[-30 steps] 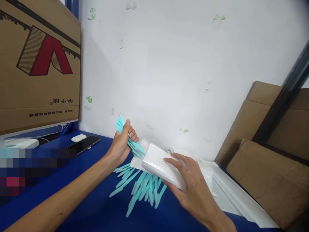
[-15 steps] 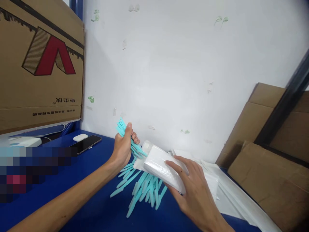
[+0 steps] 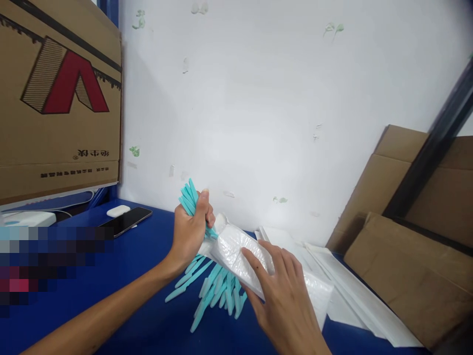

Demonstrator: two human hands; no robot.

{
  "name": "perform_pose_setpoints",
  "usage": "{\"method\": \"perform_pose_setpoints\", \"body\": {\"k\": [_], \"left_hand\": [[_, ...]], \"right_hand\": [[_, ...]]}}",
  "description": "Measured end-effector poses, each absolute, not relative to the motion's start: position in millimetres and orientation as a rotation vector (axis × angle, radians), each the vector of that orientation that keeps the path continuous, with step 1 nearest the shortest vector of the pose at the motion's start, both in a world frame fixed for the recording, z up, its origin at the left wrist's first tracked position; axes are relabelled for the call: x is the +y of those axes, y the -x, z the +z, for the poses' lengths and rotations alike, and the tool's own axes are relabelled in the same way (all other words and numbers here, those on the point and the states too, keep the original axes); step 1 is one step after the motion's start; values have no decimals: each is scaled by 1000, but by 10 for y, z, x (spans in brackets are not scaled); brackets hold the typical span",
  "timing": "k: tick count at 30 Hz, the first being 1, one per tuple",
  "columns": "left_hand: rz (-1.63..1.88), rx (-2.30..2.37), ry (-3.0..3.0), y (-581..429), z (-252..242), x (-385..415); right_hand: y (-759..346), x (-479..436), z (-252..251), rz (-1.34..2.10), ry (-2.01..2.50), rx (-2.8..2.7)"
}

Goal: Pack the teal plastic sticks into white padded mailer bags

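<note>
My left hand (image 3: 189, 234) is closed round a bunch of turquoise eyebrow razors (image 3: 188, 199). Their handle ends stick up above the fist, while the lower ends go in at the mouth of a white bubble mailer (image 3: 236, 246). Across the mailer's upper side lies my right hand (image 3: 286, 283), gripping it with the thumb at the near edge and fingers on top. More turquoise eyebrow razors (image 3: 218, 288) with pale covered blades are spread loosely on the blue table below the mailer, partly hidden by it.
Flat white mailers (image 3: 354, 286) lie on the blue table (image 3: 136, 276) to the right. Folded cardboard (image 3: 410, 276) leans beside them. A phone (image 3: 129, 221) and a white case (image 3: 118, 211) rest at left, near a large carton (image 3: 62, 133). A white wall (image 3: 236, 123) stands behind.
The razor bunch in my left hand has gone further into the mailer. That hand has moved slightly right, and the mailer now stretches out longer beneath my right hand. The view has shifted a little.
</note>
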State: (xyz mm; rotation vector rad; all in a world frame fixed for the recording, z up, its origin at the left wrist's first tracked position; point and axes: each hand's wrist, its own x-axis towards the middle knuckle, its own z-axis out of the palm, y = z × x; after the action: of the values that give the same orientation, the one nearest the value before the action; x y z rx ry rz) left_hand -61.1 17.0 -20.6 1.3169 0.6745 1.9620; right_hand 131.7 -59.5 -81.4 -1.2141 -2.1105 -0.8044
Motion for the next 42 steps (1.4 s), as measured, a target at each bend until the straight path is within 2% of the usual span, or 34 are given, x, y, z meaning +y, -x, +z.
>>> {"method": "perform_pose_setpoints", "body": {"k": [12, 21, 27, 33, 38, 42], "left_hand": [[1869, 561, -958, 525, 3, 200], [1936, 539, -1301, 317, 397, 158], [2021, 426, -1227, 235, 636, 108], [1830, 351, -1076, 296, 662, 173], [1977, 629, -1440, 332, 610, 245], [1873, 858, -1687, 355, 620, 187]], "right_hand": [[-1346, -568, -782, -731, 1213, -2062], [-1492, -566, -584, -800, 1211, -1962], [-1527, -553, -315, -856, 1154, -1937], [-1456, -478, -310, -736, 1093, -1881], [-1382, -399, -521, -637, 1068, -1788], [-1354, -391, -595, -598, 1067, -1746]]}}
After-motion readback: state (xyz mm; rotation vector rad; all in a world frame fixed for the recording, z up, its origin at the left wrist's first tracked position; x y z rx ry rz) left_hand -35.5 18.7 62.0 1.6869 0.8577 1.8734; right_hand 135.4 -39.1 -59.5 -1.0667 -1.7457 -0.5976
